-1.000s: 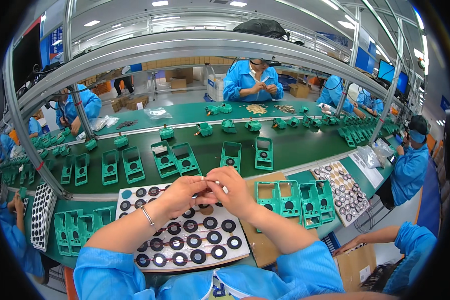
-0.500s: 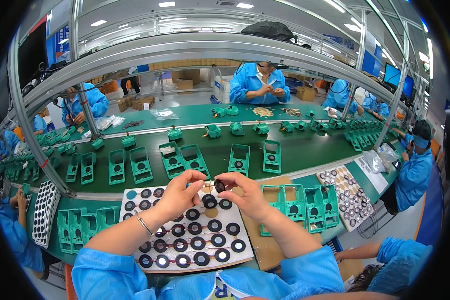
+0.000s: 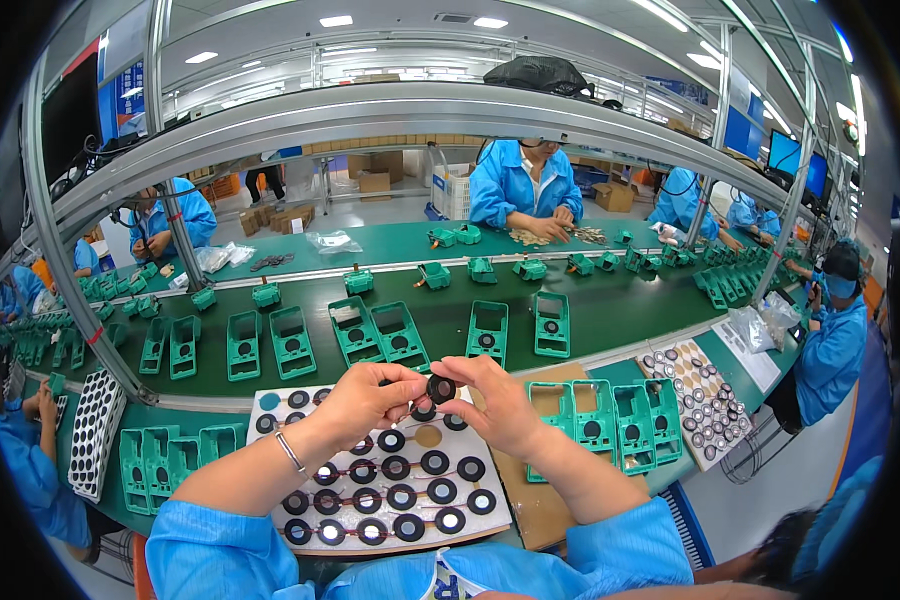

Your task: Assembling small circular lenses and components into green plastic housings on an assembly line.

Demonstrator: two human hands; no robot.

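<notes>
A small round black speaker [image 3: 441, 389] is held up on edge above a white foam tray [image 3: 487, 525]. My right hand [image 3: 500, 408] grips its rim between thumb and fingers. On its left side, the fingertips of my left hand [image 3: 368, 402] are pinched together on what look like its thin wire leads; the fingers hide part of them. Below, rows of similar black speakers [image 3: 401, 496] with reddish leads lie in the tray. One round tan spot [image 3: 428, 436] shows among them.
Green plastic housings [image 3: 592, 428] stand on cardboard [image 3: 545, 515] to my right, with more housings [image 3: 146, 470] at left. Others line the green conveyor [image 3: 610, 310] ahead. A board of round parts [image 3: 710, 440] lies far right. A metal frame [image 3: 390, 105] crosses overhead; co-workers sit around.
My view has shifted slightly. Both hands stay on the speaker, whose round face now turns more toward me. The co-worker across has lowered their hands to the pile of small parts.
</notes>
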